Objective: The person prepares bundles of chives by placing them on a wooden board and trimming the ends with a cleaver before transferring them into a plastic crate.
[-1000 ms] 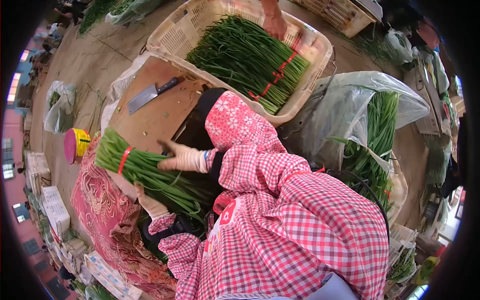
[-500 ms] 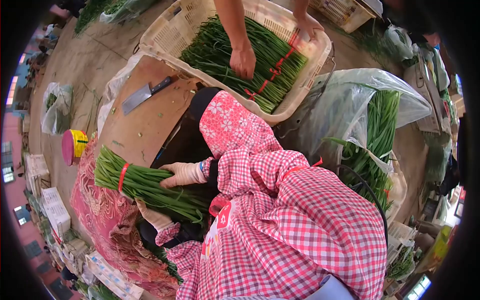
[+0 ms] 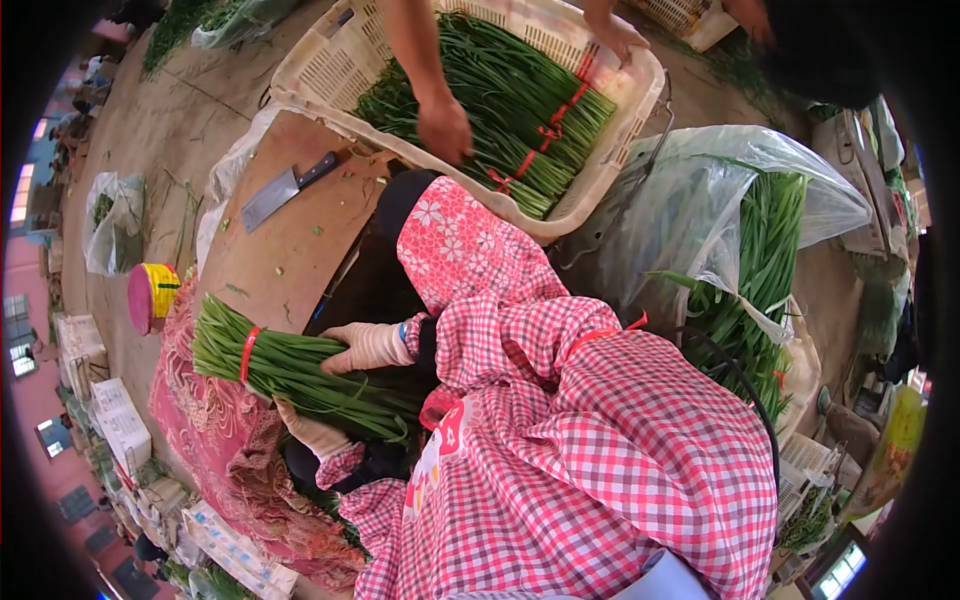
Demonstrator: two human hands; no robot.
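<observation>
A bundle of long green stalks [image 3: 290,370] with a red band lies between my hands at the left of centre. My right hand [image 3: 370,348], in a pale glove, grips its upper side, fingers curled over the stalks. My left hand [image 3: 314,430], also gloved, holds it from the lower side; its other fingers are hidden beneath. A brown board [image 3: 290,235] lies beyond the bundle, bearing a cleaver [image 3: 272,200] with a dark handle. Red-tied green stalks [image 3: 510,90] fill a pale crate [image 3: 570,228] at the top.
Another person's hand [image 3: 443,130] is over the crate's stalks, and a second hand [image 3: 618,40] is at its far rim. A clear plastic bag [image 3: 680,190] of greens stands at right. At left are a yellow-and-pink roll [image 3: 155,298] and patterned red cloth [image 3: 215,420].
The bundle has tilted and shifted slightly down, and my right hand has closed on it. Another person's arm has come in over the crate and moved left; their other hand reached the far rim.
</observation>
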